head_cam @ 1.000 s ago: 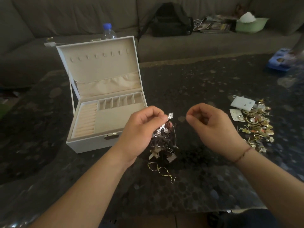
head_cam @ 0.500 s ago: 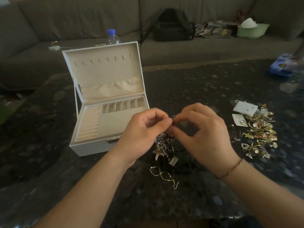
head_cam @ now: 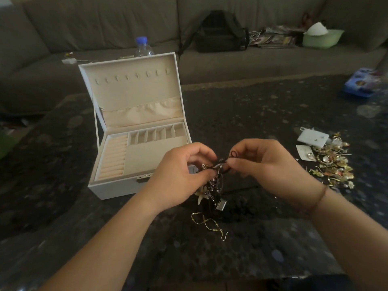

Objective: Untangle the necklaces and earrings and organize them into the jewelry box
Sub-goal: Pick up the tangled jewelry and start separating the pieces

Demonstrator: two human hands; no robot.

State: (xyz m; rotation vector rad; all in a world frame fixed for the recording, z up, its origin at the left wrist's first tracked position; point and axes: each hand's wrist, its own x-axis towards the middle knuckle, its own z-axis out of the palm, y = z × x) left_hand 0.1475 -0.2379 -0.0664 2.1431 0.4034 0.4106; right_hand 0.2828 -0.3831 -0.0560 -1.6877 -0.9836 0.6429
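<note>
both hands – left hand [head_cam: 180,177], right hand [head_cam: 270,166] – pinching jewelry tangle [head_cam: 214,185]

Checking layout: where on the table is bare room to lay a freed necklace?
Bare dark table lies between the jewelry box and the earring pile, and near the front edge. Crowded under the tangle and around the gold chain.

Single head cam, wide-angle, worn by the person, looking forward and down across the dark table [head_cam: 273,114]. Both forearms enter from the bottom edge; left hand [head_cam: 180,173] and right hand [head_cam: 270,166] sit close, about frame center. Open jewelry box [head_cam: 117,185] lies left of center, sofa [head_cam: 105,22] spans the far top. Edges bow from lens distortion. No second view, no overlap.
</note>
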